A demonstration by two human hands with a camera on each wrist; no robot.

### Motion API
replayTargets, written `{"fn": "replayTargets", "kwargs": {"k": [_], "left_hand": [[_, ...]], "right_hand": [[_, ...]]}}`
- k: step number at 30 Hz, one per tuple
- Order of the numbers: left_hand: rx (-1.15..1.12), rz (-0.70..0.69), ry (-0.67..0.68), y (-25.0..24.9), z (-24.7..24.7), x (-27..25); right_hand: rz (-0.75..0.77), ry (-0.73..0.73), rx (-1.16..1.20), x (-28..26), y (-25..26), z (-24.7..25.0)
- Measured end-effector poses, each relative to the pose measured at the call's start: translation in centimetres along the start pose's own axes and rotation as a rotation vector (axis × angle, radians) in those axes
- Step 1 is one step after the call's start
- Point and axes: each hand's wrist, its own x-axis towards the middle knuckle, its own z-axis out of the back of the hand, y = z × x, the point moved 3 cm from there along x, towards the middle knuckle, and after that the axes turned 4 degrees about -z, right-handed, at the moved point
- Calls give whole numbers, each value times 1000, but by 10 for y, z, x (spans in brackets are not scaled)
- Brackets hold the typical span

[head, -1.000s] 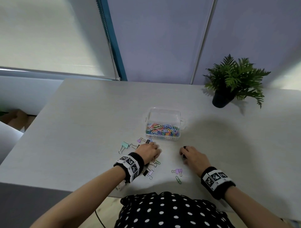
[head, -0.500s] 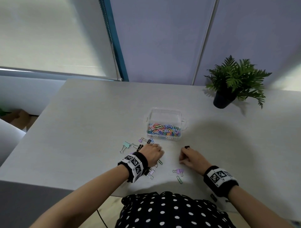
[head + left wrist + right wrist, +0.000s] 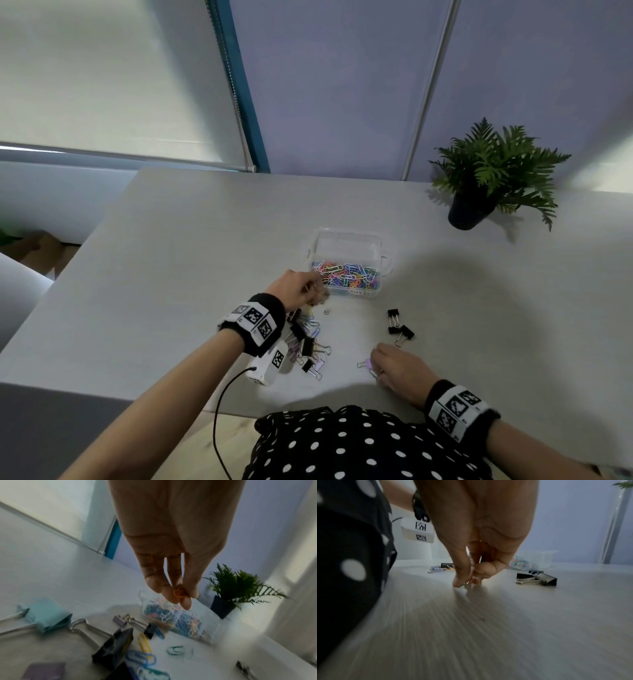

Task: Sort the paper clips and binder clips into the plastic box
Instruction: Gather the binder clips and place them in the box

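Dim, cool daylight from blind — soft shadow right of plastic box; wrist views motion-blurred, edges warped.

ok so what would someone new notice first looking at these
Probably the clear plastic box at mid-table, its near half filled with bright paper clips. Next, the left hand raised beside the box, pinching an orange paper clip at its fingertips. Then the right hand low on the table near the front edge, fingertips down on a small clip, and the dark potted fern at the far right.
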Motion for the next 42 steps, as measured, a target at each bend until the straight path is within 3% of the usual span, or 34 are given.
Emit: {"fn": "replayTargets", "kwargs": {"k": [7,13,16,19,23,27,29,32,34,37,42], "left_hand": [[-106,48,-91,-3,21,18],[-79,91,-129,-16,24,49],[-49,104,-139,-22,24,61],[-30,114,-149,-24,22,68],[1,119,-78,-22,21,65],[-17,63,-102,-12,31,42],[-55,56,-155,-1,35,24],[-38,83,-142,16,25,-4],[76,107,-46,21,7,-18],[250,138,48,19,-25,-32],[416,174,-43,10,-41,-39]], "right_hand": [[69,17,86,2,2,1],[6,-47,545,9,-8,31],[-55,-181,815,27,-17,67],[-112,-351,900,55,-23,101],[-204,-458,746,86,-20,126],[-181,-355,395,101,-8,123],[-111,-397,272,98,2,121],[147,-462,221,91,27,111],[252,-339,171,90,44,92],[175,-157,-3,97,60,62],[122,-162,-141,105,71,39]]}}
